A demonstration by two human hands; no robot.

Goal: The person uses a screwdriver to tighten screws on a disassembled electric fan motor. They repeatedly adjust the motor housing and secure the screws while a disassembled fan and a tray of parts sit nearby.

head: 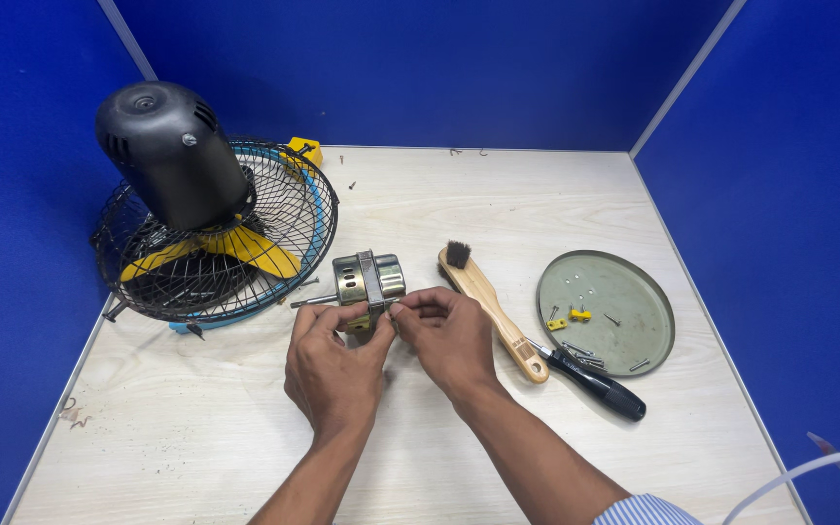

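**Q:** Status of the strip-down?

**A:** Fan motor (368, 280) is out of its housing and sits on the table (196, 428), centre. My left hand (335, 367) is closed on its near edge; my right hand (447, 335) pinches something small against it, too small to identify. Judging by that, fasteners are partly dealt with. The fan cage (216, 238) with yellow blades and the black motor cover (169, 151) lie at 10 o'clock, not reassembled.

**Q:** Containers?

**A:** One round metal tray (634, 282) at 3 o'clock. Contents: loose screws and two yellow clips (569, 318). Brush (490, 309) and screwdriver (595, 382) lie just beside it.
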